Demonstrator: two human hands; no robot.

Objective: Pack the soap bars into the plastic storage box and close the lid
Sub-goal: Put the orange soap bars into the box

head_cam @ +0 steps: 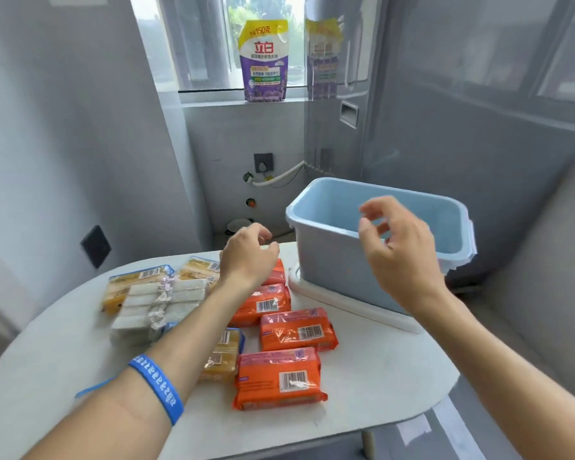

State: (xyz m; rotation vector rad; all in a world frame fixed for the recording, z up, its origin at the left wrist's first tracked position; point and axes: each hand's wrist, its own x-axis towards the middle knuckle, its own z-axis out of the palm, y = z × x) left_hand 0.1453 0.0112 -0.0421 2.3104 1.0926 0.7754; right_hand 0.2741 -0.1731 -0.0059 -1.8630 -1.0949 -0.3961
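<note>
A light blue plastic storage box (329,260) stands open at the table's far right, resting on its white lid (352,298). Several orange soap packs (297,328) lie in a column in the middle, with yellow soap bars (223,355) and a white bundle of bars (153,303) to their left. My left hand (246,257) hovers over the farthest orange pack with fingers curled and apart, holding nothing. Above the box's near rim my right hand (399,247) is raised, fingers spread and empty.
The white oval table (379,376) ends close behind the soaps and box. A purple detergent pouch (264,61) stands on the windowsill. Grey walls, a socket and a white hose are behind the table.
</note>
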